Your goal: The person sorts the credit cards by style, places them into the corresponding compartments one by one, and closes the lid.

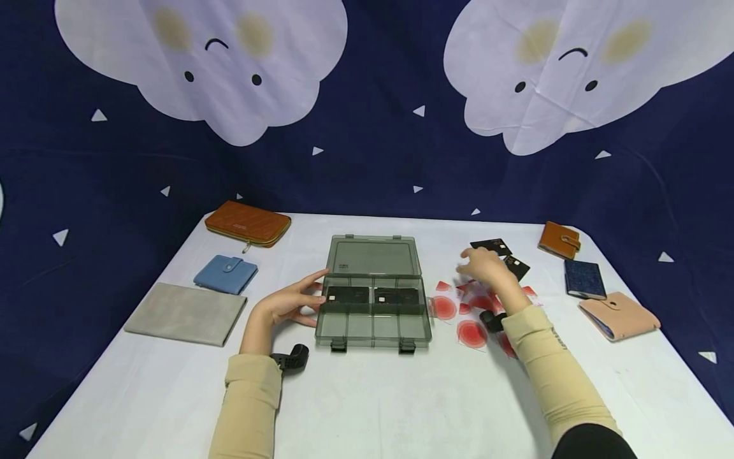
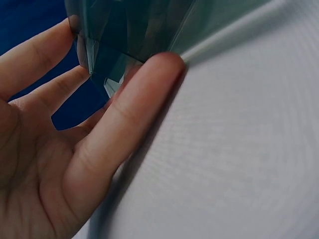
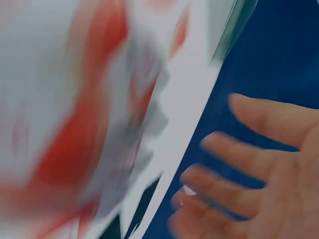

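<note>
A translucent grey-green divided box [image 1: 373, 328] lies with its lid [image 1: 375, 256] folded back. Two black cards with chips, the left card [image 1: 347, 294] and the right card [image 1: 397, 297], are in its upper compartments. My left hand [image 1: 285, 303] touches the box's left side, thumb and fingers extended; the thumb [image 2: 132, 107] meets its lower edge. Over loose clear sheets with red patterns [image 1: 472, 333] hovers my right hand [image 1: 487, 266], fingers spread and holding nothing. Just beyond it lie a black card [image 1: 492, 246] and another black card [image 1: 518, 267], partly overlapped by the hand.
At left lie a brown zip wallet [image 1: 246, 223], a blue wallet [image 1: 226, 274] and a grey long wallet [image 1: 186, 313]. The right side holds a brown snap wallet [image 1: 559, 240], a dark blue wallet [image 1: 584, 278] and a pink wallet [image 1: 619, 315]. A navy cloud-print curtain [image 1: 378, 172] hangs behind.
</note>
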`<state>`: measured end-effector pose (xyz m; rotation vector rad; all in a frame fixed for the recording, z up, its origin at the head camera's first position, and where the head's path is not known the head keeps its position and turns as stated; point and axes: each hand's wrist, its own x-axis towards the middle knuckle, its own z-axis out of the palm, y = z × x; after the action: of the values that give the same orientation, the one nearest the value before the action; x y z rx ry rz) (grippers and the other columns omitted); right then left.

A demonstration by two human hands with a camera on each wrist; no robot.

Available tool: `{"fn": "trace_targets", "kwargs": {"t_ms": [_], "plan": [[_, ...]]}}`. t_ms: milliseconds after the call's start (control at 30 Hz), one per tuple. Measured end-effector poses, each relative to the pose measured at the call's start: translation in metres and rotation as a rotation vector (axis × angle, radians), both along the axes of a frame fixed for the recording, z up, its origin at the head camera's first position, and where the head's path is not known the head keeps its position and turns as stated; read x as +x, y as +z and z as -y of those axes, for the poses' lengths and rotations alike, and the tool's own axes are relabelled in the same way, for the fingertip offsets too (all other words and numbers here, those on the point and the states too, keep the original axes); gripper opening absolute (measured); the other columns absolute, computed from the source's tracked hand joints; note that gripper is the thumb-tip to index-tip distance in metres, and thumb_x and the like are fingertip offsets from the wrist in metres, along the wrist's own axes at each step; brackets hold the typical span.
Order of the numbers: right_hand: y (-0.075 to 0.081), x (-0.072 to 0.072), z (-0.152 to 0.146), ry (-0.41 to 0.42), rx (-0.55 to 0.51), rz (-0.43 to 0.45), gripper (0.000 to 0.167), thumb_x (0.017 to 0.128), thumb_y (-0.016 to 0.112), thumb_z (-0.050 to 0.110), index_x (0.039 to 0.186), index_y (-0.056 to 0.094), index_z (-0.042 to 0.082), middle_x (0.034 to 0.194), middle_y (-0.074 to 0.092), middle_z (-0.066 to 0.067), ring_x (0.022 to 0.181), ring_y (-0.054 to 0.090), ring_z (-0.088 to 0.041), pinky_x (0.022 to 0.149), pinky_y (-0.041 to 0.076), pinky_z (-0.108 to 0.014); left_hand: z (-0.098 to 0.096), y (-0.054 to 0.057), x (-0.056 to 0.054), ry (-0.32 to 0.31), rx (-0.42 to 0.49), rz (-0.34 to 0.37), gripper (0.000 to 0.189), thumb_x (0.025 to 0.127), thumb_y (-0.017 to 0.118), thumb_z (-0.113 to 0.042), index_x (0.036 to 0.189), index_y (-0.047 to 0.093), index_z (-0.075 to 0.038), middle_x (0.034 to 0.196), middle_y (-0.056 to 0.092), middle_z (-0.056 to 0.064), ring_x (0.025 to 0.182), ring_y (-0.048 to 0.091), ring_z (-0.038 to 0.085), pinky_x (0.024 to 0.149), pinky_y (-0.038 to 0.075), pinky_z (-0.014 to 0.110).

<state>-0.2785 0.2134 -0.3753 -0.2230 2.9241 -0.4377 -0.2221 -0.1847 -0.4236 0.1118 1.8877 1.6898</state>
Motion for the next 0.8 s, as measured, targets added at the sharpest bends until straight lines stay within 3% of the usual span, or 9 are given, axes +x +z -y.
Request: {"fn": "trace_targets", "kwargs": {"t_ms": [100,200,333,400,500,633,800], "plan": [[-0.002,-0.012,-0.025,-0.160,0.134,0.145,0.053,0.087,0.052,0.027,0.125,0.048,-0.009,0.124,0.045,-0.036,0.113,0.039,-0.053,0.089,0.037,-0.062,0.001,0.000,0.000,-0.002,0.000,-0.001,0.073,0.091,0.056,-0.012,0.150,0.014,-0.027,0.148,0.009,0.017,0.122,0.034,0.045,0.073,0.056,0.043],[-0.005,-0.022,-0.042,-0.322,0.190,0.204,0.053,0.087,0.047,0.025,0.125,0.044,-0.012,0.119,0.046,-0.036,0.106,0.045,-0.047,0.081,0.040,-0.055,0.002,-0.001,0.000,-0.006,0.001,-0.001,0.074,0.091,0.056,-0.013,0.150,0.014,-0.028,0.148,0.008,0.017,0.124,0.031,0.047,0.074,0.056,0.043],[-0.007,-0.026,-0.056,-0.489,0.181,0.258,0.062,0.088,0.044,0.030,0.131,0.031,-0.012,0.108,0.047,-0.033,0.090,0.047,-0.039,0.069,0.039,-0.044,0.002,-0.001,-0.001,-0.007,0.000,0.000,0.074,0.091,0.056,-0.013,0.150,0.014,-0.028,0.149,0.008,0.017,0.125,0.031,0.047,0.073,0.056,0.043],[-0.007,-0.026,-0.059,-0.549,0.151,0.304,0.072,0.088,0.045,0.038,0.136,0.022,-0.011,0.105,0.046,-0.031,0.088,0.047,-0.038,0.070,0.038,-0.042,0.002,-0.001,-0.001,-0.006,0.000,0.002,0.074,0.091,0.056,-0.013,0.150,0.014,-0.028,0.149,0.008,0.017,0.124,0.031,0.047,0.073,0.056,0.043],[-0.005,-0.025,-0.061,-0.616,0.074,0.364,0.088,0.087,0.050,0.045,0.141,0.008,-0.009,0.107,0.044,-0.033,0.091,0.046,-0.039,0.072,0.038,-0.040,0.002,-0.001,-0.001,-0.005,0.000,0.004,0.074,0.091,0.056,-0.013,0.150,0.014,-0.027,0.148,0.008,0.017,0.123,0.032,0.046,0.074,0.056,0.043],[-0.004,-0.026,-0.064,-0.664,-0.054,0.397,0.097,0.084,0.056,0.041,0.143,-0.006,-0.005,0.123,0.034,-0.038,0.106,0.040,-0.045,0.085,0.038,-0.045,0.002,-0.001,-0.001,-0.007,0.002,0.003,0.074,0.091,0.056,-0.013,0.150,0.013,-0.027,0.148,0.008,0.018,0.123,0.032,0.046,0.074,0.056,0.044],[-0.006,-0.032,-0.069,-0.641,-0.147,0.418,0.107,0.082,0.061,0.032,0.139,-0.021,-0.006,0.133,0.022,-0.042,0.122,0.026,-0.051,0.105,0.028,-0.054,0.002,-0.002,-0.002,-0.011,0.003,0.000,0.073,0.092,0.055,-0.012,0.150,0.013,-0.027,0.148,0.007,0.018,0.125,0.030,0.047,0.074,0.056,0.044]]}}
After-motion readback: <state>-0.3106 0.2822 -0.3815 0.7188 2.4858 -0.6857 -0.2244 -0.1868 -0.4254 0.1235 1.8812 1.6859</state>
